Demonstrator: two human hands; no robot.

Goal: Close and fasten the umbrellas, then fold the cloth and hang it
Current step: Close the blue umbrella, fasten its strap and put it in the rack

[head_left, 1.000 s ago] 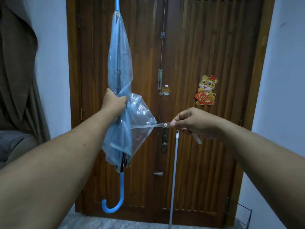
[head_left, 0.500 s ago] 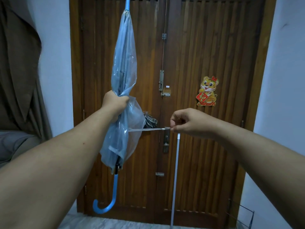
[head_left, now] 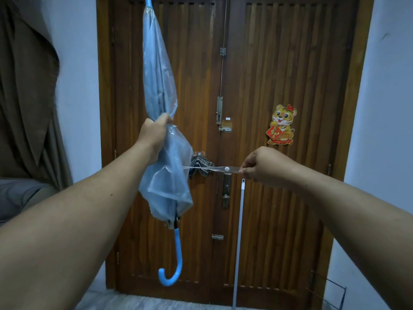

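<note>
A closed translucent blue umbrella [head_left: 159, 86] hangs tip-up in front of the wooden door, its curved blue handle [head_left: 174, 265] pointing down. My left hand [head_left: 154, 133] is shut around its bunched canopy at mid-height. My right hand [head_left: 261, 166] pinches the end of the umbrella's clear strap [head_left: 214, 169], pulled taut and level to the right, with a white snap button on it. A checked cloth [head_left: 201, 167] hangs on the door handle behind the strap.
A brown double door [head_left: 279, 63] with bolts, a lock plate [head_left: 226, 193] and a tiger sticker [head_left: 282, 125] fills the middle. A thin white pole [head_left: 238, 242] leans against it. Brown curtain [head_left: 24, 97] at left, wire rack [head_left: 330, 294] at lower right.
The umbrella has tilted, its handle swinging left and its lower canopy gathered tighter. My right hand has drawn the strap out further to the right. The checked cloth has come into sight.
</note>
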